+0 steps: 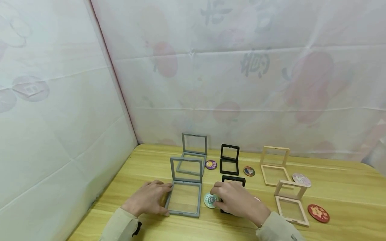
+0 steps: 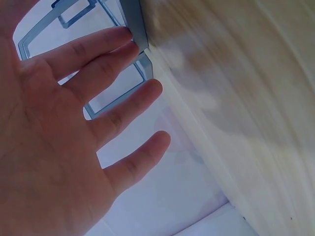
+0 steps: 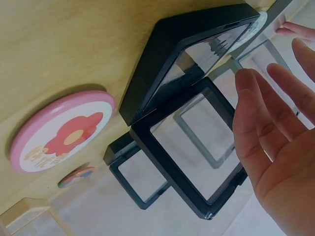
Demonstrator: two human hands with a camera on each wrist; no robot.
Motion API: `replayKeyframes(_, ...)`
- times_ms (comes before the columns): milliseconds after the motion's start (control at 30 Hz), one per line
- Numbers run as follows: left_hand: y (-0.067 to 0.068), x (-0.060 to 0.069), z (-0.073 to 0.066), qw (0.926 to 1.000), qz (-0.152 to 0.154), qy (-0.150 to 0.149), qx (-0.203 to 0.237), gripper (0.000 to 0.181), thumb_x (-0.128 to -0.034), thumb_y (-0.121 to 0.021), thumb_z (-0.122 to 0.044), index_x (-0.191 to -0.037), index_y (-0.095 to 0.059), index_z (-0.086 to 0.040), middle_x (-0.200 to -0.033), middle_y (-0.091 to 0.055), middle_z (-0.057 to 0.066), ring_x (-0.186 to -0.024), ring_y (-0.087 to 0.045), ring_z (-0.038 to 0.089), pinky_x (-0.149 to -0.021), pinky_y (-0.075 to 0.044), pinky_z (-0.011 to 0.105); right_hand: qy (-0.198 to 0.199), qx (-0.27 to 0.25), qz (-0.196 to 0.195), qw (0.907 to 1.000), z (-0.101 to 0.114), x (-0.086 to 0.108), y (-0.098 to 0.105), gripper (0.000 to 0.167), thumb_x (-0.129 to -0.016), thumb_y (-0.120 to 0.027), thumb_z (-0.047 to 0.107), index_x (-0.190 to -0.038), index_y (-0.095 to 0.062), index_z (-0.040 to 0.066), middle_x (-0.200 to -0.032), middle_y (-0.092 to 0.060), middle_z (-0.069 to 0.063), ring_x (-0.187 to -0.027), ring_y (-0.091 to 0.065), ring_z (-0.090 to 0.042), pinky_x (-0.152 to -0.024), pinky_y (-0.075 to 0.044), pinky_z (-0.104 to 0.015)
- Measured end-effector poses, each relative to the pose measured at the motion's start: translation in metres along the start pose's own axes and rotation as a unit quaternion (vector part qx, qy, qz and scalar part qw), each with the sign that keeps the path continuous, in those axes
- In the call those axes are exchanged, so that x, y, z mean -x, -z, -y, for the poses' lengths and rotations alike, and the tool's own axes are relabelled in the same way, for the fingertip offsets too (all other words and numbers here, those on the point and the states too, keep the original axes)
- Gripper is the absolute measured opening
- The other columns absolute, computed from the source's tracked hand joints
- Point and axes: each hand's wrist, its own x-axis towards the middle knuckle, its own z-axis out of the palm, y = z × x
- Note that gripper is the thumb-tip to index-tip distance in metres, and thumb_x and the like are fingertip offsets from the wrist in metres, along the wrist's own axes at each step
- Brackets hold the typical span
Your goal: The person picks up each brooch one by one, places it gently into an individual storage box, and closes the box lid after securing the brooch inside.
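Observation:
My left hand [image 1: 152,197] is beside the nearer grey display frame [image 1: 200,201], which stands hinged open with its lid upright. In the left wrist view its fingers [image 2: 130,103] are spread and nearly straight, two fingertips at the grey frame's edge [image 2: 134,22]. My right hand [image 1: 236,197] hovers over the nearer black display frame [image 1: 233,178], partly hiding it. Its thumb and index finger overlap a round teal badge [image 1: 210,200] in the head view; whether they touch it I cannot tell. In the right wrist view the fingers are loosely bent around nothing, beside the raised black lid [image 3: 142,140].
Behind stand another grey frame [image 1: 194,135], a small black frame [image 1: 230,160] and a beige frame [image 1: 261,167], all hinged open. Another beige frame [image 1: 278,209] is at right. Round badges lie about: purple [image 1: 211,164], brown [image 1: 249,171], pale [image 1: 301,180], red [image 1: 318,213], pink-rimmed [image 3: 64,130].

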Motion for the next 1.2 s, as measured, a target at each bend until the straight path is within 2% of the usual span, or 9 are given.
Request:
replayKeyframes(233, 0.003, -0.004, -0.002, 1.0000, 0.002, 0.000, 0.002, 0.068, -0.0661, -0.094, -0.035, -0.121, -0.071, -0.001, -0.136, -0.063, 0.015, -0.120, -0.057, 0.045, -0.094, -0.048, 0.063, -0.007, 0.022, 0.016, 0.9996, 0.002, -0.002, -0.006, 0.020, -0.084, -0.085, 0.021, -0.097, -0.075, 0.010, -0.094, -0.069, -0.001, -0.072, -0.061, -0.006, -0.060, -0.050, -0.023)
replayKeyframes(467, 0.003, -0.003, -0.004, 0.9997, 0.012, 0.013, 0.015, 0.068, -0.0677, -0.094, -0.033, -0.122, -0.070, 0.002, -0.138, -0.062, 0.015, -0.110, -0.063, 0.042, -0.088, -0.054, 0.057, -0.010, 0.036, 0.008, 0.9993, 0.001, -0.003, -0.013, 0.024, -0.081, -0.087, 0.024, -0.097, -0.075, 0.010, -0.094, -0.068, -0.001, -0.071, -0.061, -0.006, -0.059, -0.050, -0.022)
replayKeyframes(733, 0.003, -0.003, -0.006, 0.9994, 0.015, 0.022, 0.023, 0.067, -0.0657, -0.095, -0.032, -0.119, -0.071, 0.001, -0.137, -0.062, 0.015, -0.103, -0.066, 0.038, -0.086, -0.053, 0.061, -0.017, 0.037, 0.014, 0.9991, 0.000, -0.005, -0.015, 0.027, -0.080, -0.088, 0.023, -0.100, -0.075, 0.009, -0.096, -0.068, -0.003, -0.073, -0.062, -0.007, -0.058, -0.050, -0.021)
replayKeyframes(867, 0.003, -0.005, -0.006, 0.9994, 0.019, 0.025, 0.017, 0.067, -0.0641, -0.095, -0.033, -0.117, -0.072, -0.001, -0.136, -0.063, 0.014, -0.093, -0.066, 0.028, -0.081, -0.056, 0.053, -0.017, 0.042, 0.020, 0.9987, -0.001, -0.006, -0.016, 0.031, -0.079, -0.088, 0.026, -0.102, -0.074, 0.010, -0.095, -0.068, -0.002, -0.072, -0.062, -0.007, -0.057, -0.049, -0.022)
replayKeyframes(1000, 0.003, -0.007, -0.005, 0.9992, 0.023, 0.028, 0.017, 0.067, -0.0640, -0.095, -0.035, -0.118, -0.072, -0.002, -0.138, -0.062, 0.012, -0.077, -0.056, 0.014, -0.070, -0.057, 0.042, -0.023, 0.044, 0.030, 0.9983, -0.001, -0.007, -0.017, 0.033, -0.078, -0.089, 0.028, -0.102, -0.074, 0.010, -0.094, -0.067, -0.002, -0.071, -0.061, -0.007, -0.056, -0.048, -0.023)
replayKeyframes(1200, 0.004, -0.008, -0.003, 0.9992, 0.024, 0.023, 0.024, 0.064, -0.0635, -0.096, -0.033, -0.114, -0.073, -0.001, -0.135, -0.063, 0.014, -0.067, -0.048, 0.009, -0.062, -0.052, 0.032, -0.025, 0.049, 0.038, 0.9978, -0.001, -0.009, -0.018, 0.033, -0.079, -0.089, 0.027, -0.102, -0.074, 0.009, -0.093, -0.067, -0.003, -0.069, -0.060, -0.007, -0.054, -0.047, -0.022)
